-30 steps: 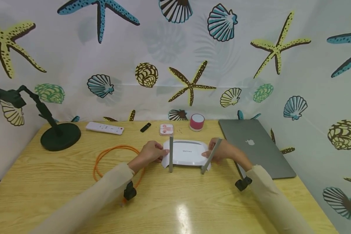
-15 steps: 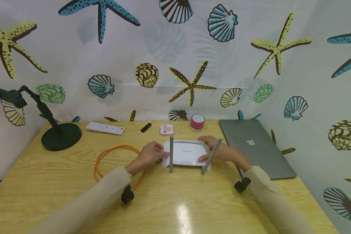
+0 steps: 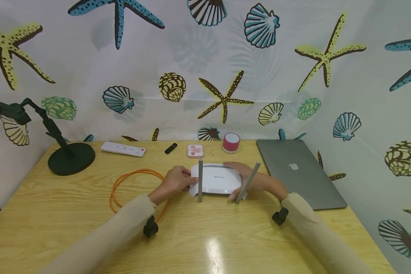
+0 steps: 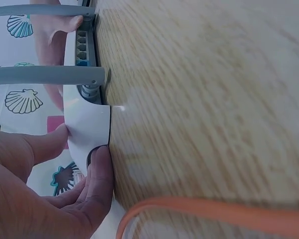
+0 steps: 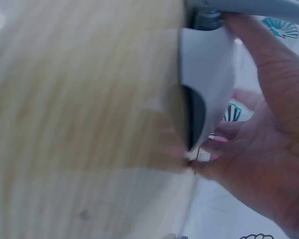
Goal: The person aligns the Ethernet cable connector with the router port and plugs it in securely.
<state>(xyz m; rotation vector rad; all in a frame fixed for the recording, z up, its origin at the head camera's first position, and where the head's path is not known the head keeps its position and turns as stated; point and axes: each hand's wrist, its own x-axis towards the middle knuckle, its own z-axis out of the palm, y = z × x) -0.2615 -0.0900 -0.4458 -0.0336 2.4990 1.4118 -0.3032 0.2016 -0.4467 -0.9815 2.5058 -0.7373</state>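
A white TP-LINK router [image 3: 222, 179] lies on the table with its two grey antennas standing up, the left antenna [image 3: 200, 180] upright and the right antenna [image 3: 248, 182] leaning right. My left hand [image 3: 176, 179] pinches the router's left end; the left wrist view shows the thumb [image 4: 52, 142] on the top shell and fingers at the side edge. Spread across the right end, my right hand [image 3: 262, 182] has its thumb at the front edge and fingers at the back edge. A row of ports [image 4: 82, 47] faces the front. In the right wrist view, fingers reach behind the router [image 5: 209, 64].
A coiled orange cable [image 3: 114, 190] lies left of the router, a closed grey laptop [image 3: 298, 171] to its right. Along the back are a dark lamp [image 3: 71, 160], a white power strip [image 3: 123, 149], a small black stick [image 3: 171, 148], boxed earphones [image 3: 195, 151] and a pink-white cylinder [image 3: 231, 143].
My right hand has slid from pinching the router's right end to spanning it, fingers moving left along the back edge and thumb down to the front edge. Router and left hand stay in place.
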